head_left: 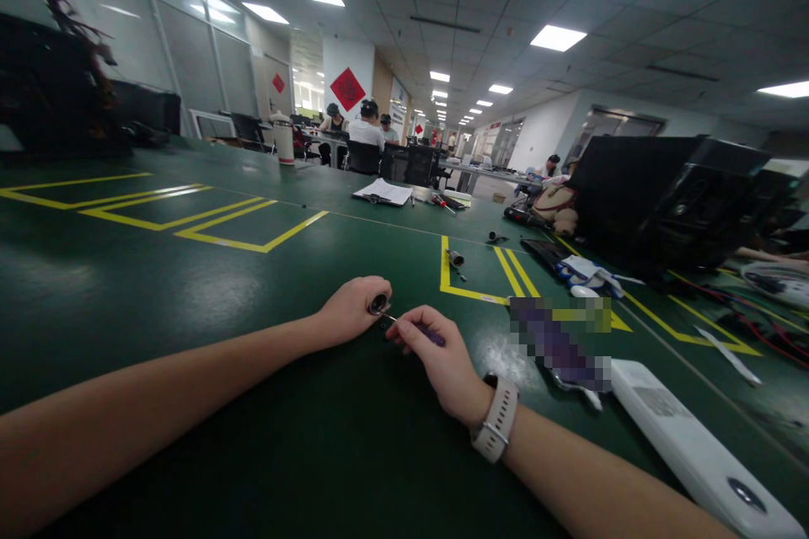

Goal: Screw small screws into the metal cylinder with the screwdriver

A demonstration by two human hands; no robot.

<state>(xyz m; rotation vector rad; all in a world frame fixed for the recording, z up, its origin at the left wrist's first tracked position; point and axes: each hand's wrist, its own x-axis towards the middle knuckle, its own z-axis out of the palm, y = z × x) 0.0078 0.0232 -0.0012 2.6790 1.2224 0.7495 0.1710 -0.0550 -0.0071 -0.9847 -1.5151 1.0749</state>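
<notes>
My left hand (354, 311) is closed round a small round metal part (378, 303), whose hollow end faces me. In my right hand (441, 358) is a screwdriver with a purple handle (431, 335); its thin shaft reaches left to the metal part. Whether the tip touches the inside cannot be made out. Both hands are just above the green table (265, 421). Beyond them, inside a yellow taped outline, lies another metal part (455, 258) with tiny pieces beside it.
A long white device (695, 446) and a blurred purple packet (556, 345) lie at the right. Farther back are a glove (587, 272), a black computer case (670, 194), a clipboard (384, 192) and a white bottle (283, 140). Several people sit in the background.
</notes>
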